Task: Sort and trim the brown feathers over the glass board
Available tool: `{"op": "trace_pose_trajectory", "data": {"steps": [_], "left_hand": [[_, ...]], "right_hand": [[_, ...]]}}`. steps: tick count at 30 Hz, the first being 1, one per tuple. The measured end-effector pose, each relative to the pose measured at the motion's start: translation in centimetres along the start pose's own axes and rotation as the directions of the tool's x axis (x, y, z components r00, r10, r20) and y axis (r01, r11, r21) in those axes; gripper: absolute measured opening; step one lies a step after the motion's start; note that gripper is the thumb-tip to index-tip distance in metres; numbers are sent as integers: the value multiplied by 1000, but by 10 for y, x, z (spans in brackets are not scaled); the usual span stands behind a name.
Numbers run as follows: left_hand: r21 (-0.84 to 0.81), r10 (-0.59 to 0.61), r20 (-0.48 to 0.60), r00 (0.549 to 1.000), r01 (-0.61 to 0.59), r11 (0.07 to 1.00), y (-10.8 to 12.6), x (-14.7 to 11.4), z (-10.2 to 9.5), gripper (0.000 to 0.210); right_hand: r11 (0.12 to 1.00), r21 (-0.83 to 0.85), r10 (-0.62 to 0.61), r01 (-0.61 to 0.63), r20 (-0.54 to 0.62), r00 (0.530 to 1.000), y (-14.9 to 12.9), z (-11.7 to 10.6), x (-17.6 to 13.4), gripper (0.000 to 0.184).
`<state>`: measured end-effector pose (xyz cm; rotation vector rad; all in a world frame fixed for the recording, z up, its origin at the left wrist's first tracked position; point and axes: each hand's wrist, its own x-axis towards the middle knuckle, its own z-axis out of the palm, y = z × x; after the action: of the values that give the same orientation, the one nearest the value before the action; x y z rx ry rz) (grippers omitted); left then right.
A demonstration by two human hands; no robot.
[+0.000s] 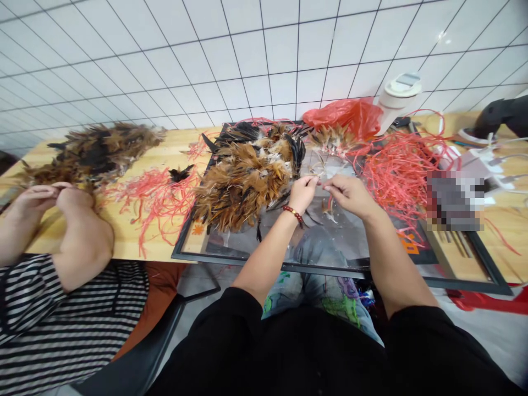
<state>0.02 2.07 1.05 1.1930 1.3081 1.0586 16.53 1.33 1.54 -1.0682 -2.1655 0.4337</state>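
Note:
My left hand (304, 193), with a beaded bracelet (292, 213) at the wrist, is closed in a pinch above the glass panel (243, 246). Close beside it my right hand (348, 193) pinches too, fingertips almost meeting the left ones. Whatever thin thing lies between the fingers is too small to make out. To the left of my hands is a big pile of brown and black feathers (239, 187). Behind them sits a smaller bunch of feathers (333, 138). A few loose feathers (328, 208) lie on the glass beneath my hands.
Pink plastic strands (402, 176) are heaped on the right, near a red plastic bag (346, 118) and a white tumbler (398, 102). More strands (160, 198) lie left. A co-worker's hands (53, 197) work beside another feather pile (99, 148). White tiled wall (247, 60) stands behind.

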Motion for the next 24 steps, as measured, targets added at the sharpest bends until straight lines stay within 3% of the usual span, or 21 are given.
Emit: {"op": "trace_pose_trajectory", "data": {"steps": [3,5,7,10,14,18,20,24], "left_hand": [[323,182,81,980,-198,925,-5,0,0,23],[369,195,224,955,-268,890,-7,-2,0,24],[271,153,379,913,-268,924,-7,-5,2,24],[25,97,518,850,-129,991,-6,-11,5,24],[-208,39,508,861,79,975,-2,-15,7,32],[-355,-50,491,870,252,900,2,-14,4,37],[-440,-47,499,865,299,847,3,-12,1,34],[-540,-66,421,905,308,783,4,-9,-2,30]], "right_hand": [[979,-162,-120,122,25,992,-4,-2,0,25],[974,-203,-113,101,-46,993,-2,-5,-1,24],[993,-117,-49,34,-126,991,1,-10,-2,23],[988,129,102,-81,-170,980,7,-14,-3,26],[924,336,248,-181,-168,954,10,-9,-1,30],[885,415,291,-213,-135,947,7,-1,1,34],[878,429,281,-211,-106,954,4,1,2,34],[885,422,269,-195,-124,955,1,4,2,32]]}}
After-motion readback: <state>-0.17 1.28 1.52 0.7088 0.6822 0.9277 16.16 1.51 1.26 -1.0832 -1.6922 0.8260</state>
